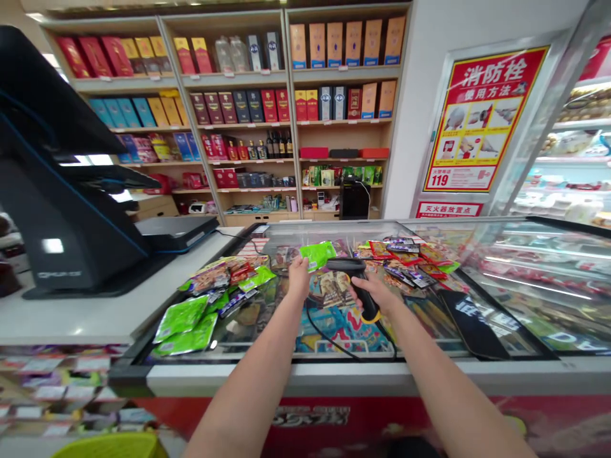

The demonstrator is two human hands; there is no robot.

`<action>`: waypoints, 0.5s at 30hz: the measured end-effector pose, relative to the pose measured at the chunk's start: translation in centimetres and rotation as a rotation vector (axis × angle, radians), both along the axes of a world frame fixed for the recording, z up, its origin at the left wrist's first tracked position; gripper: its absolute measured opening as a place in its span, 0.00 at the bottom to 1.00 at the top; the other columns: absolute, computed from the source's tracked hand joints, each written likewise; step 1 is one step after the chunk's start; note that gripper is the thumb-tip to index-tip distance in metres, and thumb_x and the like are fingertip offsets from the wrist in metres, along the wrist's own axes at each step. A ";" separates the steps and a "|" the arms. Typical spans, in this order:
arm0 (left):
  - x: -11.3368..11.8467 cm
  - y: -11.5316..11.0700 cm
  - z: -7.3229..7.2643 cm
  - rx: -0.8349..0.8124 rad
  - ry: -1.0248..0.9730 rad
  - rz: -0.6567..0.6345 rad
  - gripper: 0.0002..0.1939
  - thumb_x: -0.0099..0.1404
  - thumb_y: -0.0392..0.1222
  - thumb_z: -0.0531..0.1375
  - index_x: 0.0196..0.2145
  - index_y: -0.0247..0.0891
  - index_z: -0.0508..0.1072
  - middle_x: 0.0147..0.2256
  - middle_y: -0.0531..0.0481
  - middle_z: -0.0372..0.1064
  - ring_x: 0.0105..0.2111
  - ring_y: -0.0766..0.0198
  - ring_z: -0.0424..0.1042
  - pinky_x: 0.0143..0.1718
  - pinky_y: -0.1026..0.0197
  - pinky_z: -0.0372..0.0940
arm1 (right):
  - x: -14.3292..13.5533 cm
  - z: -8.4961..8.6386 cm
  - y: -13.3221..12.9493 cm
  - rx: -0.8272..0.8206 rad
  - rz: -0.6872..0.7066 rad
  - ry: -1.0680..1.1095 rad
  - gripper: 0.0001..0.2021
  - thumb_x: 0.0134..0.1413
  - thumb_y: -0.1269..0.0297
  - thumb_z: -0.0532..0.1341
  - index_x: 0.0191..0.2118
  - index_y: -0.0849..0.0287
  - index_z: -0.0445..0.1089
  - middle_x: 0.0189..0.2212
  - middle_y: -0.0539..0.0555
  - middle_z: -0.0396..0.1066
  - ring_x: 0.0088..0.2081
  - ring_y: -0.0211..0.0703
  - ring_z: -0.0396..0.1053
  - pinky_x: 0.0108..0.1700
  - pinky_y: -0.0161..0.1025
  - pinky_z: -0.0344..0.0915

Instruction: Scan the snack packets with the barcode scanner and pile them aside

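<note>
My left hand (298, 275) pinches the edge of a bright green snack packet (319, 254) over the middle of the glass-topped freezer. Just to the right, my right hand (375, 294) is wrapped round the handle of a black barcode scanner (347, 264), its head pointing left toward the packet. A black cable hangs from the scanner over the glass. Left of my hands lies a pile of snack packets, with green packets (184, 318) at its near end. A second pile of red and purple packets (405, 254) lies on the right.
The freezer's front edge (334, 375) runs below my forearms. A dark flat board (472, 324) lies on the right of the glass. On the left counter (71, 321) stands a black checkout machine (62, 191). Shelves of boxes line the back wall, and a yellow-green basket (112, 446) is at the bottom left.
</note>
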State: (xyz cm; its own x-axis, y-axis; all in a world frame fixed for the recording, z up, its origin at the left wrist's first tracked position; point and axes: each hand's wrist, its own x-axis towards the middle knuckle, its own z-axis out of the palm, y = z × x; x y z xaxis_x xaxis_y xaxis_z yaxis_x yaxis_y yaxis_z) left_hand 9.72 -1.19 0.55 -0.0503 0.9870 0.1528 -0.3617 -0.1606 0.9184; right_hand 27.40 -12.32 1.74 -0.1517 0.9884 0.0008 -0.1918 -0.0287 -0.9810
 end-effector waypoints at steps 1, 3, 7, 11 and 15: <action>-1.7 -0.4 0.0 -0.015 -0.017 0.006 0.09 0.53 0.44 0.60 0.31 0.37 0.70 0.25 0.52 0.71 0.31 0.60 0.73 0.38 0.53 0.70 | -1.1 0.3 0.2 0.002 0.029 0.012 0.23 0.37 0.48 0.69 0.34 0.59 0.64 0.17 0.45 0.67 0.13 0.34 0.61 0.15 0.32 0.61; -5.3 -1.4 0.1 -0.037 -0.013 0.034 0.09 0.52 0.43 0.60 0.31 0.36 0.70 0.25 0.53 0.70 0.29 0.61 0.72 0.38 0.54 0.69 | -3.5 0.7 0.6 0.008 0.085 0.034 0.24 0.37 0.48 0.69 0.36 0.59 0.64 0.16 0.45 0.67 0.13 0.33 0.61 0.15 0.32 0.61; -12.6 -3.4 0.1 -0.023 0.105 0.188 0.09 0.52 0.43 0.59 0.30 0.37 0.70 0.25 0.54 0.69 0.28 0.63 0.70 0.37 0.56 0.67 | -8.3 0.9 1.3 0.024 0.171 0.069 0.24 0.37 0.47 0.69 0.35 0.59 0.64 0.16 0.44 0.67 0.13 0.33 0.61 0.15 0.31 0.60; -18.5 -5.2 0.1 0.029 0.343 0.408 0.06 0.55 0.41 0.56 0.26 0.38 0.70 0.22 0.54 0.67 0.27 0.62 0.67 0.37 0.58 0.64 | -13.1 0.2 1.6 0.005 0.259 0.082 0.26 0.37 0.47 0.69 0.37 0.59 0.64 0.16 0.44 0.67 0.14 0.33 0.61 0.15 0.31 0.61; -21.8 -7.2 -0.2 0.067 0.694 0.523 0.09 0.58 0.41 0.54 0.23 0.39 0.70 0.21 0.51 0.66 0.26 0.59 0.66 0.36 0.58 0.62 | -17.2 -0.9 1.2 -0.043 0.338 0.072 0.27 0.38 0.46 0.68 0.40 0.60 0.64 0.16 0.44 0.67 0.14 0.33 0.62 0.16 0.31 0.61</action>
